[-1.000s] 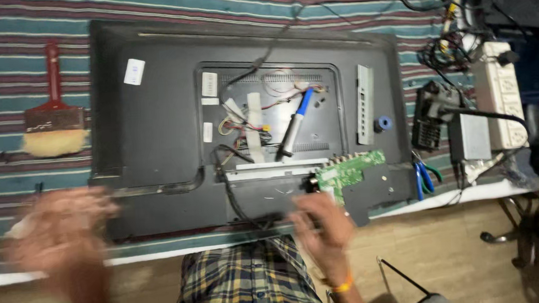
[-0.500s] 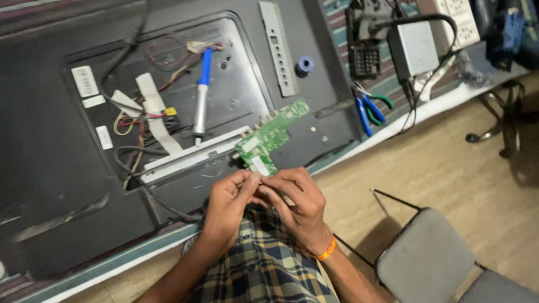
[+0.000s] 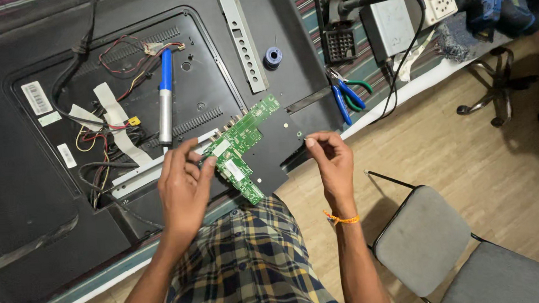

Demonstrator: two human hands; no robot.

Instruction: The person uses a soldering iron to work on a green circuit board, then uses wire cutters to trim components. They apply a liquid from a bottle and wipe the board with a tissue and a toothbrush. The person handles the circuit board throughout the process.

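Your green circuit board (image 3: pixel 243 148) lies at the near edge of the opened black television back (image 3: pixel 51 200), partly over a dark plate, close to the edge of the tabletop (image 3: pixel 401 86). Your left hand (image 3: pixel 184 187) hovers at the board's left end, thumb and fingers pinched together over something too small to make out. Your right hand (image 3: pixel 331 160) is off the board's right side, thumb and forefinger pinched near the plate's corner; whether it holds a screw you cannot tell from here.

Just beyond the board a blue-handled screwdriver (image 3: pixel 165 98) rests among loose red and yellow wires (image 3: pixel 100 139) and flat ribbon cables. Farther right lie a grey metal bracket (image 3: pixel 242 39), a small blue spool (image 3: pixel 272 56) and blue-handled pliers (image 3: pixel 345 98).

The risk, as I judge it: the board sits near the edge, so a nudge could tip it off, and any small part pinched in your fingers could drop to the floor or into the wiring.
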